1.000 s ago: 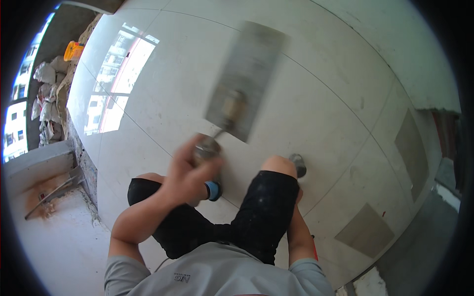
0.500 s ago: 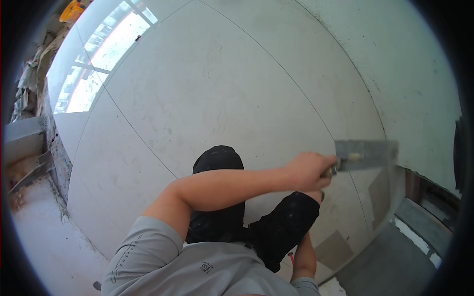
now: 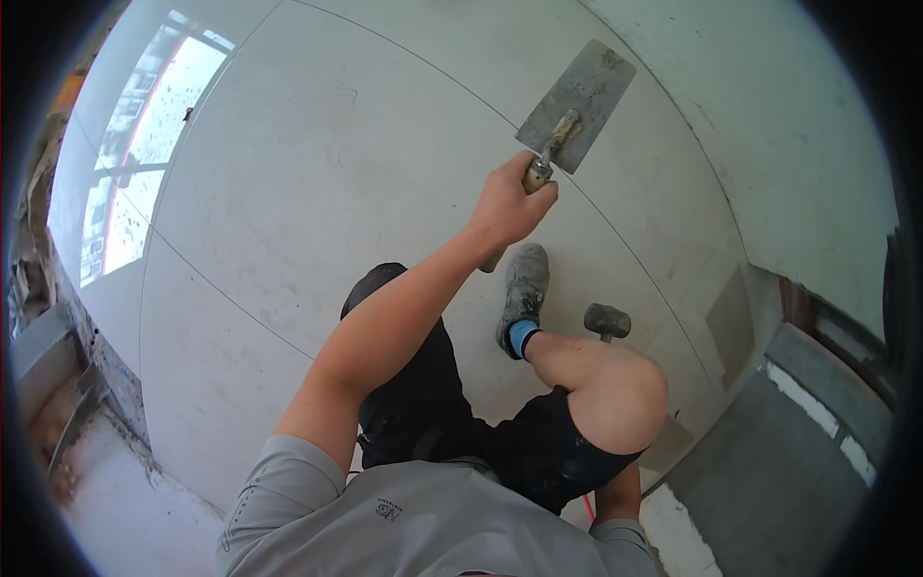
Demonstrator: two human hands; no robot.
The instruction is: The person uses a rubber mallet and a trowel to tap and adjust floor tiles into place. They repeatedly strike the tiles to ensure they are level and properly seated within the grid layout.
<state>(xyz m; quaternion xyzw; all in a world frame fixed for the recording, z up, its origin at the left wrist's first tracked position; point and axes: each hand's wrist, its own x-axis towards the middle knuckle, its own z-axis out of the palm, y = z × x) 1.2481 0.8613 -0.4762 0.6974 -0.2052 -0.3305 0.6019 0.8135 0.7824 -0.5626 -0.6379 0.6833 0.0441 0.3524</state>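
Note:
My left hand (image 3: 514,200) is closed round the handle of a trowel (image 3: 591,91) with a flat rectangular grey metal blade. The blade hangs over the pale floor tiles (image 3: 385,163), tilted away and to the right, its handle side facing up. A rubber mallet (image 3: 608,321) with a dark head shows just beyond my bare right knee, its handle mostly hidden by the leg. My right arm (image 3: 617,495) passes down behind that knee, so its hand is hidden, and whether it holds the mallet cannot be seen. A red strip (image 3: 588,507) shows beside this arm.
My grey shoe (image 3: 525,288) stands on the tiles between trowel and knees. A pale green wall (image 3: 808,144) rises at the right, with a dark grey slab (image 3: 769,481) below it. Debris and a rough ledge (image 3: 120,385) border the left side. Window light reflects on the tiles.
My left hand has moved up and left with the trowel, whose blade swung from pointing right to pointing away. My right leg has shifted, and the shoe and mallet head now show.

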